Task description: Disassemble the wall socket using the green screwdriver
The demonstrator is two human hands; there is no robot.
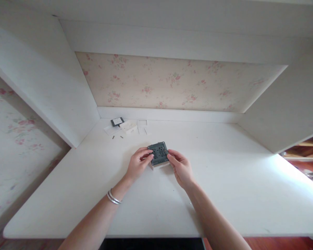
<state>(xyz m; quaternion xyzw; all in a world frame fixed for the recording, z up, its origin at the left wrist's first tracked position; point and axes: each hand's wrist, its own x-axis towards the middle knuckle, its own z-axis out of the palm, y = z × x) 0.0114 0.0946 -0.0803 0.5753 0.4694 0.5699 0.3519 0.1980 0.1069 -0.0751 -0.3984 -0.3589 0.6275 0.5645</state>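
A dark grey, square wall socket panel [159, 152], with its inner fittings facing up, is near the middle of the desk. Beneath it shows the pale edge of a box [160, 166]. My left hand [140, 160] pinches the panel's left side between thumb and fingers. On the opposite side, my right hand [179, 165] is closed on the right edge, with the thumb near the upper face. Whether the panel is fixed to the box below cannot be made out.
Toward the back left lie a dark panel with a white face [117, 121], a white box [128, 127], a thin square frame [142, 123], a clear-looking cover [111, 130] and two small dark screw-like pieces [121, 136]. White side panels and a shelf enclose the desk [224, 194].
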